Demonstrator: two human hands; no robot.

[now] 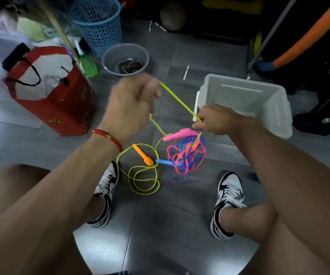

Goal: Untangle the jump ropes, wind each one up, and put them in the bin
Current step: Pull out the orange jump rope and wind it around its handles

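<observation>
Left hand (134, 100) and right hand (215, 120), apart, both pinch yellow rope (180, 101); pink-blue tangle (186, 157) hangs at 6 o'clock of right hand.

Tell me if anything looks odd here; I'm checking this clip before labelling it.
The pink and blue ropes hang in one knotted clump under the right hand, with the yellow-green rope running into it. The white bin lies tipped, holding no ropes.
</observation>
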